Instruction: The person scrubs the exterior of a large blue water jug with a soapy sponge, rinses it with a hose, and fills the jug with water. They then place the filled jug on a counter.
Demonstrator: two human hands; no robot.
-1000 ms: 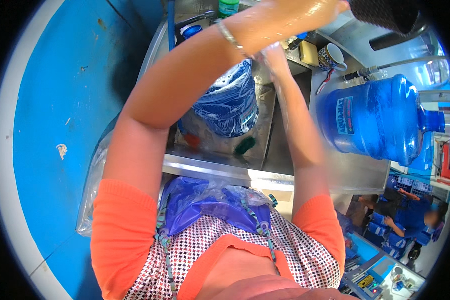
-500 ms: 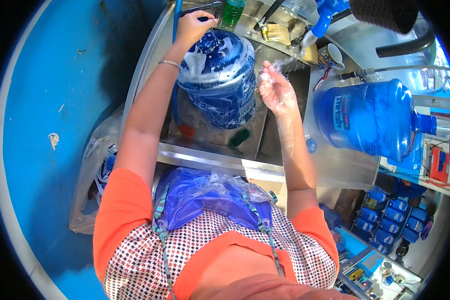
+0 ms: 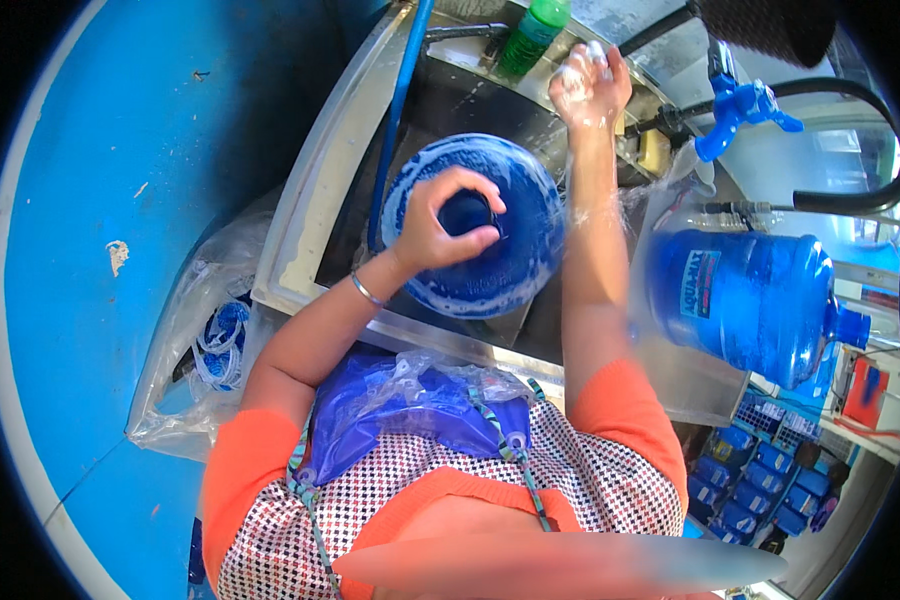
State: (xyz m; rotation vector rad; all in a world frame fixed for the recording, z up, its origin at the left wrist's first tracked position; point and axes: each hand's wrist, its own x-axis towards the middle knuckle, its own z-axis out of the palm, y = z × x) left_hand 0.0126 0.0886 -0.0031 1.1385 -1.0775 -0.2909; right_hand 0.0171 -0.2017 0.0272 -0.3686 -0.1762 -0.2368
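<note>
Left hand on the neck of soapy blue jug, thumb and fingers wrapped around it, grip closed, part of the neck hidden by the hand. Jug stands in metal sink, seen from above, neck up, white suds on its shoulder and sides. Right hand holds nothing, raised over the far side of the sink, fingers apart and slightly bent, white foam on fingers and palm; right forearm passes just beside the jug. Nearest thing to that hand: green bottle, tilted, at the far edge, just left of the fingers. Right of the right wrist: yellow sponge on the ledge, blue tap past it, water running out and splashing near the forearm. Blue rod runs along the left side of the sink, near the jug. Second blue jug lies on its side on metal counter, neck pointing right, well apart from both hands. Clear plastic bag left of the sink, blue and white stuff inside, kind unclear. Thin bracelet on left wrist; purple apron at the waist, touching or just short of the sink front, cannot tell which
</note>
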